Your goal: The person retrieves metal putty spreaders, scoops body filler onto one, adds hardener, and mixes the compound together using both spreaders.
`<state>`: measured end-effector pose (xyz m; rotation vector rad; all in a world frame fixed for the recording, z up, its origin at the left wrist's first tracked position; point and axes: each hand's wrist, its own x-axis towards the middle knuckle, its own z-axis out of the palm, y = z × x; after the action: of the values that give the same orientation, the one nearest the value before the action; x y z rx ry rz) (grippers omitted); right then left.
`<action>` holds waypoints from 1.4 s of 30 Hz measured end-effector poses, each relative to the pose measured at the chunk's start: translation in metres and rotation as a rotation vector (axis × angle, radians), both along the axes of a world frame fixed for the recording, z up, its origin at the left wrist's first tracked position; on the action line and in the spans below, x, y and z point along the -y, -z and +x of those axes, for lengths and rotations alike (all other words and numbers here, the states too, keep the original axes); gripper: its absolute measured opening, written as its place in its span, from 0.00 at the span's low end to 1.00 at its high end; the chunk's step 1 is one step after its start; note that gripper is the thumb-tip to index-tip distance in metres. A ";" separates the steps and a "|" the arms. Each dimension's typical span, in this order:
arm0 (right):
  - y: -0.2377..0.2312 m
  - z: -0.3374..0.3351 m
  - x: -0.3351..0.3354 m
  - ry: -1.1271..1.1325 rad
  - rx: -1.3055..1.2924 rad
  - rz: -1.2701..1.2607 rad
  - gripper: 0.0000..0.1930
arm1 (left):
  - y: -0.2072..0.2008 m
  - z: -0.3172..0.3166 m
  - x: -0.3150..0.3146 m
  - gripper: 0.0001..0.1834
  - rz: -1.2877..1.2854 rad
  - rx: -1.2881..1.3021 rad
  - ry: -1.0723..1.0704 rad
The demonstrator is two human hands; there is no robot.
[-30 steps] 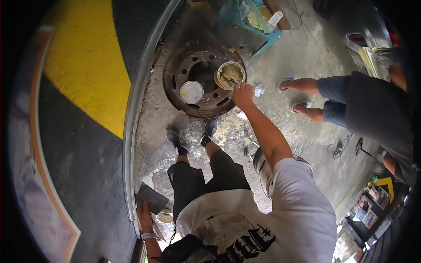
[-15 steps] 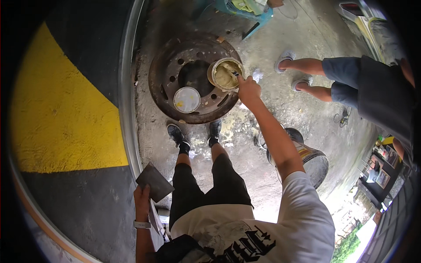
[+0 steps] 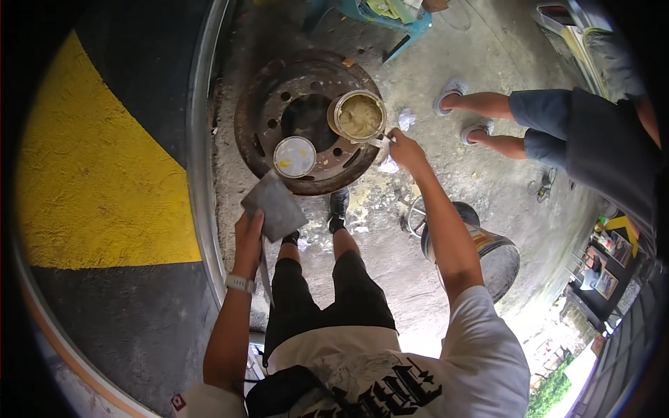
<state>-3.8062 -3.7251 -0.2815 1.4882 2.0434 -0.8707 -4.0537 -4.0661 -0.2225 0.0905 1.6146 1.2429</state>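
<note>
My left hand (image 3: 249, 237) grips a flat grey square plate (image 3: 275, 207), like a putty board, held in front of my left shoe. Below that hand hangs a thin dark strip, which I cannot make out. My right hand (image 3: 408, 151) is closed on a putty knife (image 3: 381, 142) whose blade carries pale putty, just outside the near right rim of an open can. Cream-coloured putty (image 3: 359, 116) partly fills this can (image 3: 337, 120). The can stands on the right side of a rusty wheel rim (image 3: 254, 111), and a round white lid (image 3: 295, 157) with yellow smears lies nearby.
A striped wall (image 3: 118, 160) in yellow and black rises along my left. A tipped dark bucket (image 3: 498, 265) is by my right forearm. Crumpled white paper (image 3: 407, 118) lies beyond my right hand. Another person (image 3: 550, 129) stands at right; a blue stool (image 3: 397, 28) is at the back.
My right hand has drawn the putty knife out of the can, toward the right and nearer. My left hand has raised the plate forward and right, toward the wheel rim.
</note>
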 end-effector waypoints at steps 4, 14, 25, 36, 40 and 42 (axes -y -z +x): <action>-0.033 0.050 0.010 0.425 -0.370 -0.187 0.15 | 0.059 0.012 -0.052 0.20 0.001 0.033 -0.003; -0.160 0.080 0.035 0.751 -0.635 -0.443 0.10 | 0.102 0.021 -0.190 0.18 0.190 -0.228 0.119; -0.178 0.068 0.045 0.229 -0.546 0.015 0.10 | 0.053 0.025 -0.212 0.20 0.331 -0.024 0.192; -0.227 0.038 0.061 0.292 -0.598 0.050 0.11 | 0.055 0.003 -0.198 0.20 0.296 -0.072 0.222; -0.250 0.031 0.071 0.328 -0.608 0.100 0.11 | 0.050 -0.008 -0.202 0.20 0.348 -0.064 0.237; -0.254 0.027 0.072 0.362 -0.583 0.129 0.11 | 0.050 -0.019 -0.200 0.21 0.320 -0.367 0.328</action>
<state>-3.7789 -3.7975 -0.0278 1.8777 2.2893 -1.4838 -4.0728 -3.8664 -0.2729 0.7930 1.6072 1.2616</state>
